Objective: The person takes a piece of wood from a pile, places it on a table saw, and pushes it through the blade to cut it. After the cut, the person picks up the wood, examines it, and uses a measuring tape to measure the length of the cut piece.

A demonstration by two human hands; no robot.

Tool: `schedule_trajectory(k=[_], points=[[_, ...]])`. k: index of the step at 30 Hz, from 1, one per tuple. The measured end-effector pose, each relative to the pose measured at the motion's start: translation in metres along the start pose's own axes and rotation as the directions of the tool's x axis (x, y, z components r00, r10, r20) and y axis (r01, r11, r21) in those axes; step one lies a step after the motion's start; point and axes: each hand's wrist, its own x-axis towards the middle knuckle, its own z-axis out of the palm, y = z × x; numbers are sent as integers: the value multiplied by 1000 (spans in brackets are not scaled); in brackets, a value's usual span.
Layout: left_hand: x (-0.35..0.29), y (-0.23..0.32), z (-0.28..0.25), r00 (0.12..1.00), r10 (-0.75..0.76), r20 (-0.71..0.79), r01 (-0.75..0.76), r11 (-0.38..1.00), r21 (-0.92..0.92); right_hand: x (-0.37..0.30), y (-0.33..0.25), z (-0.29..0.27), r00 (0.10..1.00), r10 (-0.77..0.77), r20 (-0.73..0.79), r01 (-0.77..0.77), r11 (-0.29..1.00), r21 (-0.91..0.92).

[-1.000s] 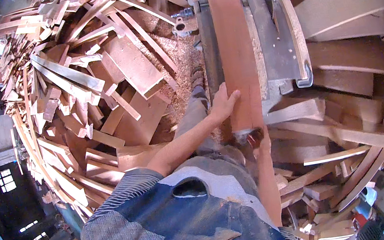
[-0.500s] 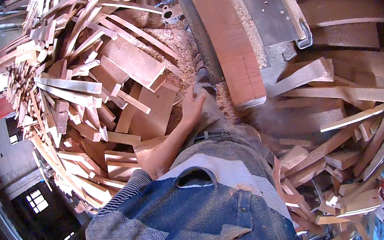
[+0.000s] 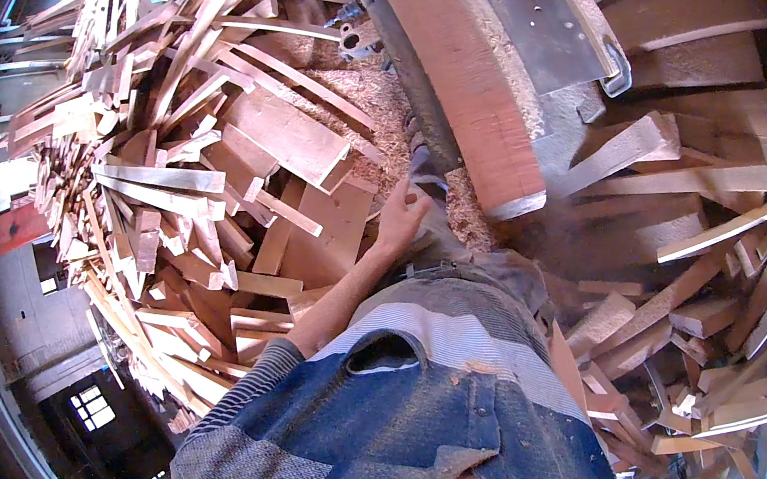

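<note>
My left hand (image 3: 403,215) hangs low beside my leg, its fingers curled in with nothing visible in them. It is apart from the wood around it. My right hand is out of view. Just right of my left hand, a long reddish-brown plank (image 3: 471,93) lies lengthwise on a dark metal machine bed (image 3: 405,63). The plank's pale near end juts out past the bed, close to my legs. Sawdust (image 3: 468,215) covers the floor below that end.
A large heap of offcut boards and strips (image 3: 180,172) fills the left side. Stacked thick boards (image 3: 700,70) stand at the right, with loose offcuts (image 3: 622,331) nearer me. A metal machine guard (image 3: 615,74) rises right of the plank. Dusty denim and striped cloth (image 3: 356,437) covers my front.
The whole view has shifted slightly, so the heap and the plank appear further right. My left hand stays low beside my leg. The plank shows no clear movement on the bed.
</note>
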Motion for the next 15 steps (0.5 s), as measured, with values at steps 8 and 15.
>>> schedule_trajectory(k=[8, 15], points=[[-8, 7, 0, 997, 69, 15, -68, 994, -91, 14, -16, -1, 1000, -11, -14, 12, 1000, 20], [-13, 16, -1, 987, 66, 146, -72, 997, 40, 0, -6, -11, 1000, -2, 2, 2, 1000, -13]])
